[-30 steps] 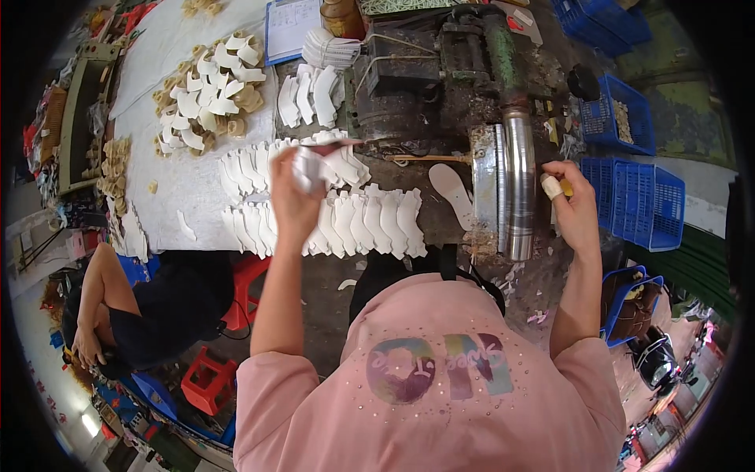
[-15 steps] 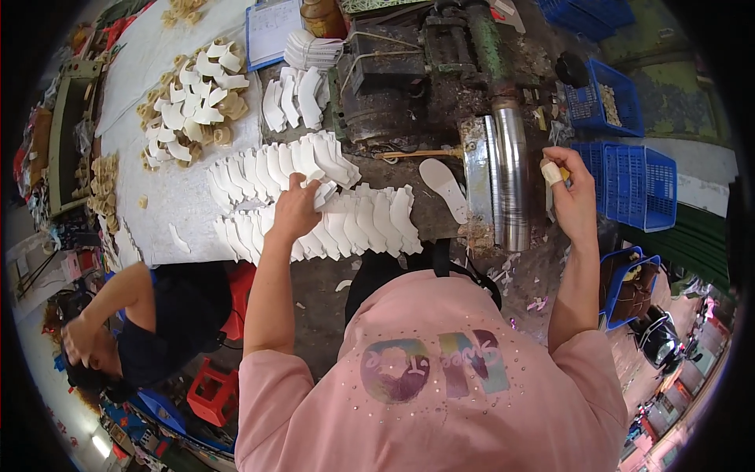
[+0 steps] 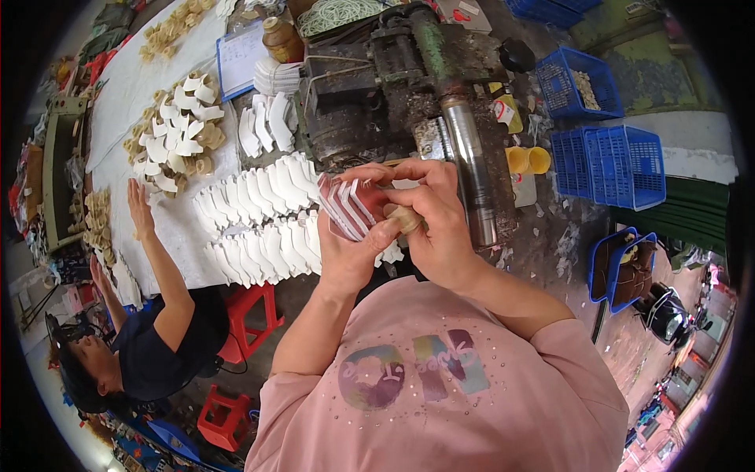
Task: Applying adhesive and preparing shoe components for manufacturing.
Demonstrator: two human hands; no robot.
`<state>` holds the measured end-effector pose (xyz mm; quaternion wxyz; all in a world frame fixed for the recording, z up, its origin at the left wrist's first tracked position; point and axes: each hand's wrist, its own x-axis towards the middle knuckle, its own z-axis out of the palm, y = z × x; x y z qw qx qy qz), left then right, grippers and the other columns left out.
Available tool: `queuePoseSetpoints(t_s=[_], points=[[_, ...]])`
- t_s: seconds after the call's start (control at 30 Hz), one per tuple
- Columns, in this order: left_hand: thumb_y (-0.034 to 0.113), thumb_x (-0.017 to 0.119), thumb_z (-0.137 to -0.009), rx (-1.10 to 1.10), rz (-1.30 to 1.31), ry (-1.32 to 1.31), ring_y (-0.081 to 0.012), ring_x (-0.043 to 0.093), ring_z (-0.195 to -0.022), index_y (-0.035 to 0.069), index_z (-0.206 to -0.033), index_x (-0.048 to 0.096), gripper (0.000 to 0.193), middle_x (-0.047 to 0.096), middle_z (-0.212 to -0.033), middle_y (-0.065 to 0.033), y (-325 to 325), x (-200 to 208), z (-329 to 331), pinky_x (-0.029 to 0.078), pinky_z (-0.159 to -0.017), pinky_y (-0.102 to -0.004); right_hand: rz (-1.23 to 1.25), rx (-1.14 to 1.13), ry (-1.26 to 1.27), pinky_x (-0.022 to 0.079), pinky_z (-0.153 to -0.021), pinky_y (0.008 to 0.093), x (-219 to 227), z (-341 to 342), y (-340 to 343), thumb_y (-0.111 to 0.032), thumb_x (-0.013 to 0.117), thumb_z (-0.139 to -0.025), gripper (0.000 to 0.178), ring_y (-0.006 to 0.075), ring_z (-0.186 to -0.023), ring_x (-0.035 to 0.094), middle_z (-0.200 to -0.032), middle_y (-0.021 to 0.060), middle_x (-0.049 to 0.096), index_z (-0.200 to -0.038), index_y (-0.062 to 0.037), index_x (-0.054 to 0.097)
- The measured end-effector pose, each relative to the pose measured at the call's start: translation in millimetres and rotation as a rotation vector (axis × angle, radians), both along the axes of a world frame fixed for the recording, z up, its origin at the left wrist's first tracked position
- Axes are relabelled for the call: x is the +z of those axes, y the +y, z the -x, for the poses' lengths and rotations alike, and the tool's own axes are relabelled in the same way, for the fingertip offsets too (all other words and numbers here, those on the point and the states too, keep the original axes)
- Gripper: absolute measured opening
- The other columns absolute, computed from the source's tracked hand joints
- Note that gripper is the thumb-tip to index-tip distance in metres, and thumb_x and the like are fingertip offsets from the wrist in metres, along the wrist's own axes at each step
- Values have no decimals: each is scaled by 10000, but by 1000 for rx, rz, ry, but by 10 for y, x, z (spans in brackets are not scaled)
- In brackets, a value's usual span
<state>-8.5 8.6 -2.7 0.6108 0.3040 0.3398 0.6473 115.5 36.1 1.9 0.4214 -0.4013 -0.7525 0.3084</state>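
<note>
In front of the machine, my two hands hold a small stack of curved white pieces with dark red faces (image 3: 350,206). My left hand (image 3: 346,256) is closed around its lower left side. My right hand (image 3: 440,216) grips its right side, fingers bent over the top; a beige wrap (image 3: 405,219) covers its thumb. Left of the stack, similar curved white pieces lie overlapped in a far row (image 3: 255,193) and a near row (image 3: 263,250). My left forearm passes by the near row's right end. Part of the stack is hidden by my fingers.
The greasy machine (image 3: 346,110) carries a shiny metal cylinder (image 3: 470,165). Beyond it sit yellow cups (image 3: 527,160) and blue crates (image 3: 613,165). At left, a co-worker's hand (image 3: 140,208) reaches beside a heap of beige and white pieces (image 3: 177,130). Red stools (image 3: 224,417) stand below.
My left hand has left the white rows, and my right hand has come in from beyond the cylinder. Both now hold the stack together. The co-worker's arms have moved to the table; my view has shifted.
</note>
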Motion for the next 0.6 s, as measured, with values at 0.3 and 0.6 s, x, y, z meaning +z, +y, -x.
queuePoseSetpoints(t_s=[0.3,0.6], points=[[139,700,-786,217,305,182,-118,572,-748,6,-1165,458,469,543,-903,-45,117,5,-27,488,-621,-246,210,-34,197,423,-759,381,140,-400,107,-27,614,-781,102,281,-818,538,-907,126,559,-848,-23,536],[-44,687,-634,-248,-176,1077,-328,507,-1090,68,-1200,483,612,454,-1190,-167,127,-127,-213,453,-884,-369,527,-101,-702,389,-783,398,264,-1438,667,-115,609,-796,104,315,-820,570,-761,124,603,-883,-73,571]])
